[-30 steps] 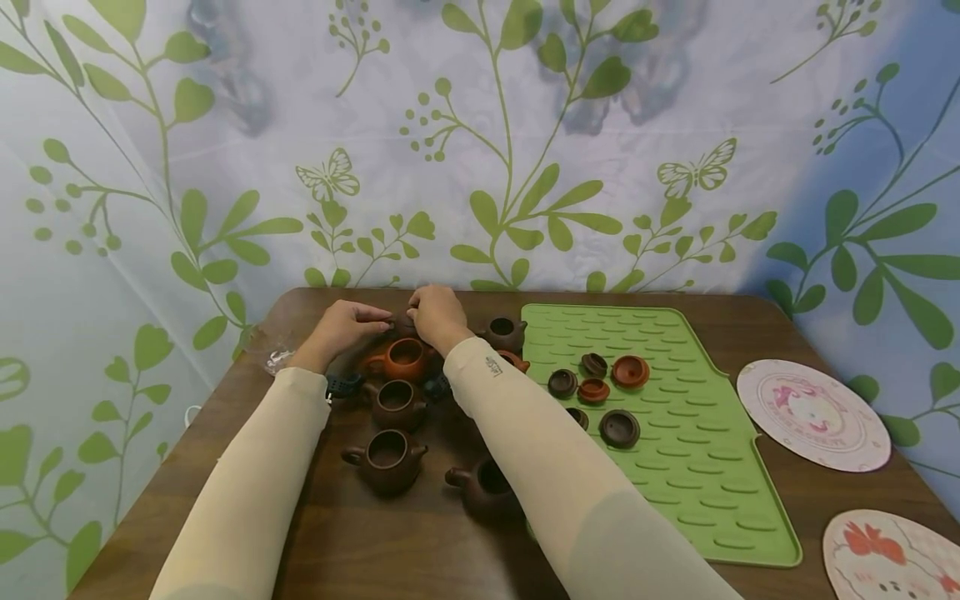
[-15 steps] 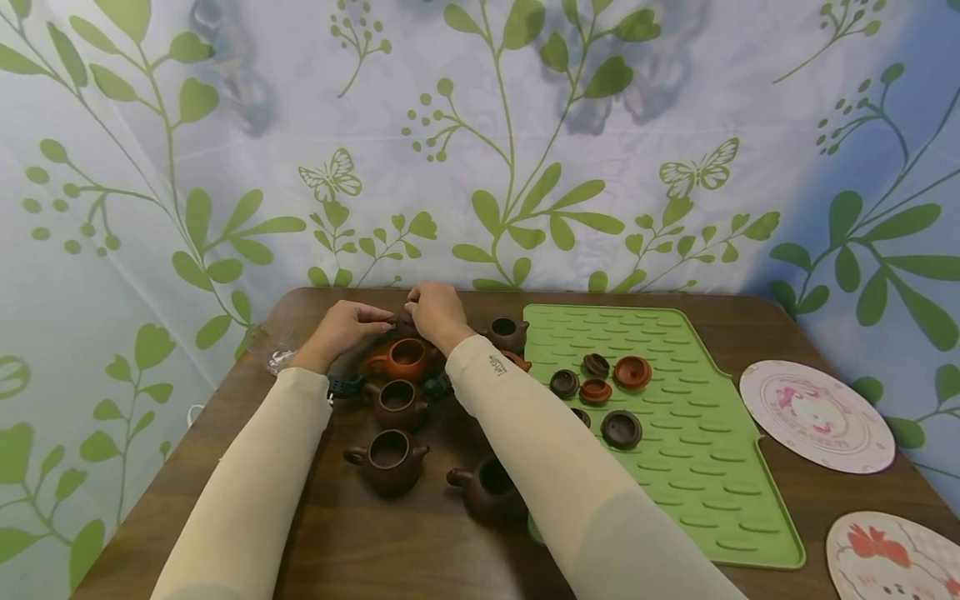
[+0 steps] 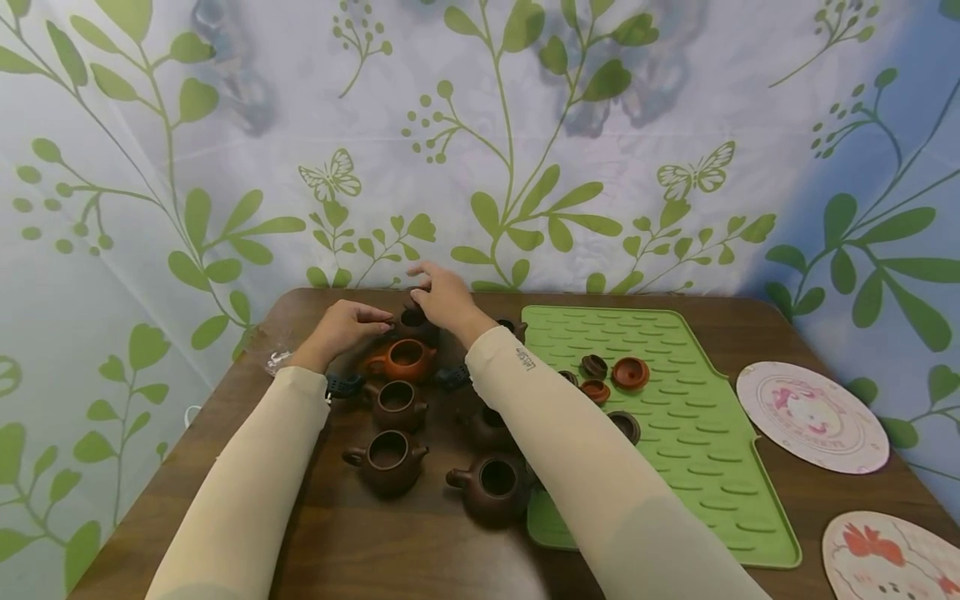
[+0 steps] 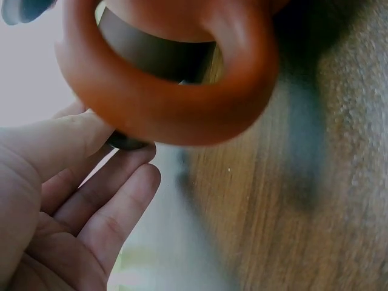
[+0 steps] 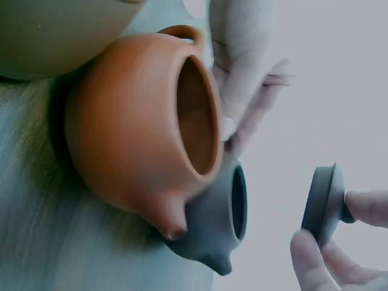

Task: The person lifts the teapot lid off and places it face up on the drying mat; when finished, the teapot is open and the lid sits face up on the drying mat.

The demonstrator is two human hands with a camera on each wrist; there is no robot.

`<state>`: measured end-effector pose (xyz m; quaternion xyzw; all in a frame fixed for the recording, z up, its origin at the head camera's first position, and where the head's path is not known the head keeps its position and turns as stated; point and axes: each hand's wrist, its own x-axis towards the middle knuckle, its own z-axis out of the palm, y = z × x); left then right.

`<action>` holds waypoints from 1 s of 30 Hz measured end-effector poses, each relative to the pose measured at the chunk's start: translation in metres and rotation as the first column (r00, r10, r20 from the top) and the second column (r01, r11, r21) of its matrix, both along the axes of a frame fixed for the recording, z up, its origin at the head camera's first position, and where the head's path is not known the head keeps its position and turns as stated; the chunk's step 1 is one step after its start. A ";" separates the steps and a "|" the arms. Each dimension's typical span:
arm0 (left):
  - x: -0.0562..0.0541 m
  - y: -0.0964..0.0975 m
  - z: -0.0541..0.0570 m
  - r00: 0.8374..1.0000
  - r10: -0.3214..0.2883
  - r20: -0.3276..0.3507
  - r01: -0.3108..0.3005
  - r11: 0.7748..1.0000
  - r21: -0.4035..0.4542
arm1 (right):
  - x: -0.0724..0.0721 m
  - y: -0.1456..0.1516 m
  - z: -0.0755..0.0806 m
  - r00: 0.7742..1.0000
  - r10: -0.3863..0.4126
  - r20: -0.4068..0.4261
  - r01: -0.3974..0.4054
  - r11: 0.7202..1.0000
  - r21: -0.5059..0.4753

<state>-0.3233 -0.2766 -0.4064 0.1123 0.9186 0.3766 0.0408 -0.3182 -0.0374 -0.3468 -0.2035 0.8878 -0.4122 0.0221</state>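
At the back of the table my left hand (image 3: 347, 330) pinches the handle side of a small dark brown teapot (image 5: 212, 221); the grip is partly hidden by the orange teapot's handle (image 4: 163, 112) in the left wrist view. My right hand (image 3: 447, 302) is raised just above that pot. Between its thumb and fingers it holds a dark round lid (image 5: 323, 203), apart from the pot, whose mouth is uncovered. Nearer me stands a lidless orange teapot (image 5: 130, 121). Two dark brown teapots without lids, a middle one (image 3: 396, 419) and a front one (image 3: 388, 477), line up before it.
Other dark teapots (image 3: 495, 504) stand under my right forearm. A green ribbed mat (image 3: 697, 467) to the right bears several loose lids, such as an orange one (image 3: 630, 374). Two round printed mats (image 3: 813, 417) lie at the right edge. Clear plastic (image 3: 277, 360) lies at left.
My right hand has lifted the lid off the back dark teapot and moved up and slightly right. The left hand has stayed in place at the pot.
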 end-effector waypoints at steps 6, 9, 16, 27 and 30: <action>0.000 0.002 0.001 1.000 0.001 -0.007 -0.001 1.000 -0.003 | -0.003 0.029 0.006 0.970 0.133 0.205 -0.077 0.963 -0.260; 0.000 0.002 0.000 1.000 0.002 -0.014 -0.003 1.000 -0.021 | 0.000 0.044 0.010 0.945 0.194 0.264 -0.084 0.922 -0.379; 0.001 -0.001 -0.001 1.000 -0.004 -0.019 0.003 0.999 -0.036 | 0.001 0.078 0.015 0.899 0.274 0.343 -0.041 0.830 -0.556; 0.001 -0.002 -0.004 1.000 -0.005 -0.011 0.005 1.000 -0.008 | 0.008 0.161 0.015 0.962 0.091 0.257 -0.037 0.978 -0.207; 0.000 -0.002 -0.003 1.000 -0.005 -0.006 0.005 1.000 0.001 | 0.010 0.179 0.010 0.959 0.081 0.273 -0.027 0.980 -0.195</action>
